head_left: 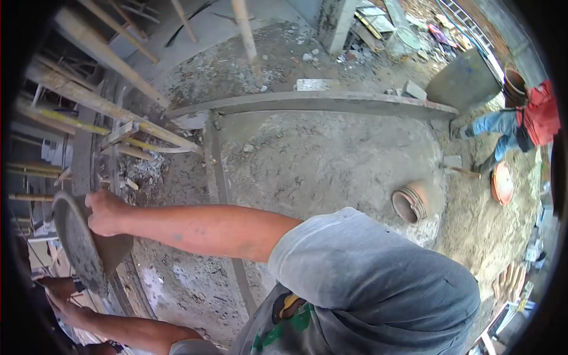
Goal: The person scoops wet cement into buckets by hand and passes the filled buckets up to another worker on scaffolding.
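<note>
A round mortar basin, coated grey with wet cement, is tipped steeply on its side at the left. My right hand is closed on its upper rim, the arm stretched across the view. Wet mortar clings to the inside and lower lip. My left hand is at the basin's lower end, fingers bent toward it and partly blurred in the dark edge of view. Beneath the basin run narrow formwork boards.
Wooden props crowd the upper left. A low concrete kerb crosses behind. Stacked basins lie on the sandy ground; an orange basin lies farther right. A person in a red top stands beside a hoe and a large drum.
</note>
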The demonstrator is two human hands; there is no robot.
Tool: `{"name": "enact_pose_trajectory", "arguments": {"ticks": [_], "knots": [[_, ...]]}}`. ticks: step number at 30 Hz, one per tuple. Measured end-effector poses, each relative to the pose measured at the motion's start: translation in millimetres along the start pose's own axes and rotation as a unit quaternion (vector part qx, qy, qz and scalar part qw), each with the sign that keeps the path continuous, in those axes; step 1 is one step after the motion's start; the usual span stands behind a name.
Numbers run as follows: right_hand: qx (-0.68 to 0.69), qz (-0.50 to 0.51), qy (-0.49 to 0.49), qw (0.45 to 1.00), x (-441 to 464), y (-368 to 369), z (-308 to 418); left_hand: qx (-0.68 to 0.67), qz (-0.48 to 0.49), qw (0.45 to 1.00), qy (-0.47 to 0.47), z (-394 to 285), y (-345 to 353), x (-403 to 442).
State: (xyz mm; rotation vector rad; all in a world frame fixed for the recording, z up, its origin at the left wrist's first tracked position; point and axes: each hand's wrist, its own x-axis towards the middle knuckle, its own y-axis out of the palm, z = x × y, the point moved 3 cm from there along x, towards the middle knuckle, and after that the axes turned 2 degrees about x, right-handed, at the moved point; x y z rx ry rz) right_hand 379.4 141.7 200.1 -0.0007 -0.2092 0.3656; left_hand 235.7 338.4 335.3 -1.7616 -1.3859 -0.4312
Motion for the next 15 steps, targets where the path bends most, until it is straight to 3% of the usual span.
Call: {"name": "enact_pose_trajectory", "arguments": {"ticks": [2,3,4,5,6,7,9,10,11,12,14,15], "knots": [[-0.009,-0.023,0.020,1.000,-51.1,-35.8,-39.0,-0.146,-0.085,0.982,0.083,12.4,15.1,-43.4],[-0.056,0.012,0.007,0.998,-74.3,-54.4,-79.5,-0.184,-0.066,0.979,0.053,12.8,41.1,-79.1],[-0.112,0.063,0.058,0.990,-103.9,-80.6,-125.3,-0.216,-0.053,0.975,0.022,12.2,59.0,-121.8],[-0.084,0.006,0.116,0.990,-154.3,-126.1,-162.8,-0.029,-0.017,0.993,0.109,-34.1,75.2,-191.5],[-0.131,-0.024,0.195,0.972,-198.0,-150.8,-257.8,-0.098,0.146,0.984,0.036,-46.4,107.3,-251.8],[-0.238,0.002,0.263,0.935,-262.6,-201.0,-324.9,-0.043,0.307,0.950,-0.041,-60.6,137.7,-316.3],[-0.206,-0.210,0.573,0.765,-447.9,-314.9,-356.1,-0.157,0.566,0.790,-0.178,10.5,219.6,-450.8],[-0.201,-0.266,0.649,0.684,-539.7,-354.2,-375.3,-0.169,0.627,0.755,-0.087,-2.9,223.2,-524.2],[-0.291,-0.320,0.659,0.616,-617.3,-385.7,-367.5,-0.174,0.694,0.697,-0.053,-25.3,218.3,-590.5],[-0.196,-0.305,0.698,0.617,-698.5,-417.8,-382.1,-0.180,0.751,0.633,-0.052,-41.7,210.7,-654.1],[-0.268,-0.490,0.630,0.540,-780.1,-442.5,-444.8,-0.062,0.849,0.524,0.039,-89.0,181.0,-760.8],[-0.304,-0.576,0.582,0.487,-822.9,-441.0,-488.9,-0.062,0.854,0.515,0.046,-102.4,184.1,-808.9]]}}
